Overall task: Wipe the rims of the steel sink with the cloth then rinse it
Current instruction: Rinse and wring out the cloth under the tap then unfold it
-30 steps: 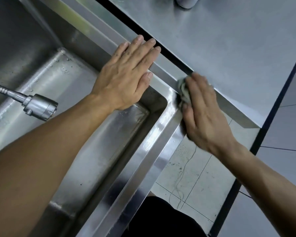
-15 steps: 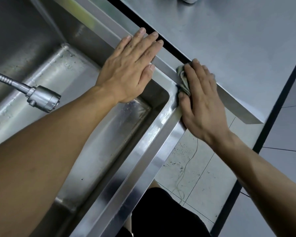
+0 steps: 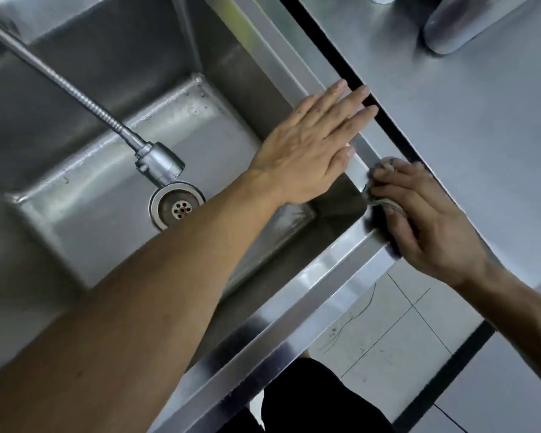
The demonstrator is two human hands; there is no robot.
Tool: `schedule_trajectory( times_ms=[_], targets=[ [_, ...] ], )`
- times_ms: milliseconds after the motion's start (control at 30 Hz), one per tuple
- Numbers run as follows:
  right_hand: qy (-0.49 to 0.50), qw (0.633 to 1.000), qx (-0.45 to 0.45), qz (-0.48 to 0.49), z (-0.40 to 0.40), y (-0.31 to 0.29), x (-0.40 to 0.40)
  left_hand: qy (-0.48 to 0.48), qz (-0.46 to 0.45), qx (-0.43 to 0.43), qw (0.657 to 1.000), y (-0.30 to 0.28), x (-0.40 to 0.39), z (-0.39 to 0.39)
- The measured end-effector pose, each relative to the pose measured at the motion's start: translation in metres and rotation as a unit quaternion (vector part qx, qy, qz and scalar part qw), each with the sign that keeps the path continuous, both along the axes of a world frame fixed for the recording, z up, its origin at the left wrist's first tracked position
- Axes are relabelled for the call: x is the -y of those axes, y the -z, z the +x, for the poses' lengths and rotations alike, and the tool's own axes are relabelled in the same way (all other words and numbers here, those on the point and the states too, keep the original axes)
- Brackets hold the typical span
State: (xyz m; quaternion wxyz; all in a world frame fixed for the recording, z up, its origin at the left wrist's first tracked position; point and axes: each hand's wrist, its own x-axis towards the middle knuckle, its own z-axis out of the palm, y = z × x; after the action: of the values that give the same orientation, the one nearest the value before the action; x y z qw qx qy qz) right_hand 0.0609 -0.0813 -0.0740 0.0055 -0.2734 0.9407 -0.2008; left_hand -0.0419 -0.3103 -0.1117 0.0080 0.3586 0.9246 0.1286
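At the near right corner of the steel sink, the right hand has its grip clamped on a small grey cloth, bunched so tightly under the fingers that only its edges show at the fingertips and below the thumb. The cloth is pressed where the right-hand rim meets the front rim, just beside the dark gap that parts the sink from the steel worktop. The left hand lies flat with fingers spread and straight, holding nothing, resting on the right-hand rim a little farther back, its fingertips reaching the gap. By my judgement the wiping is under way and at a corner; which stretches of rim are already done I cannot tell, since the steel looks equally bright and the picture is blurred with motion. The rinse seems not yet begun: no water runs from the faucet head, which hangs on its flexible hose over the drain, and the basin floor shows only scattered droplets. As for lie, the cloth is a wad with no clear long axis, though it seems drawn out slightly along the right-hand rim; the rim itself runs away from the person toward the upper left of the view, and the front rim runs down to the lower left
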Motion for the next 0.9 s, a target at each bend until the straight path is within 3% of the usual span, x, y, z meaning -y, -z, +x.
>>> schedule_trajectory(
  times_ms=[100, 267, 400, 467, 533, 600, 733, 900],
  targets=[
    [-0.091, 0.995, 0.028, -0.013, -0.013, -0.016, 0.020, -0.056, 0.032, 0.034, 0.997, 0.004, 0.025, 0.026],
    [-0.137, 0.983, 0.119, -0.040, -0.053, -0.031, 0.091, -0.149, 0.009, 0.200, 0.968, 0.029, 0.118, 0.115],
    [-0.194, 0.958, 0.203, -0.058, -0.080, -0.017, 0.163, -0.328, -0.028, 0.273, 0.904, 0.009, 0.181, 0.152],
    [-0.233, 0.945, 0.225, -0.047, -0.081, -0.011, 0.194, -0.462, 0.024, 0.249, 0.851, -0.003, 0.206, 0.143],
    [-0.271, 0.934, 0.231, -0.032, -0.079, -0.010, 0.217, -0.582, 0.149, 0.182, 0.779, -0.018, 0.229, 0.119],
    [-0.301, 0.928, 0.218, -0.033, -0.077, -0.011, 0.233, -0.633, 0.214, 0.100, 0.738, -0.035, 0.245, 0.085],
    [-0.319, 0.932, 0.158, -0.063, -0.075, -0.006, 0.245, -0.634, 0.220, 0.048, 0.739, -0.070, 0.252, 0.015],
    [-0.365, 0.923, 0.038, -0.116, -0.080, 0.012, 0.247, -0.677, 0.146, 0.001, 0.721, -0.062, 0.252, -0.014]
  ],
)
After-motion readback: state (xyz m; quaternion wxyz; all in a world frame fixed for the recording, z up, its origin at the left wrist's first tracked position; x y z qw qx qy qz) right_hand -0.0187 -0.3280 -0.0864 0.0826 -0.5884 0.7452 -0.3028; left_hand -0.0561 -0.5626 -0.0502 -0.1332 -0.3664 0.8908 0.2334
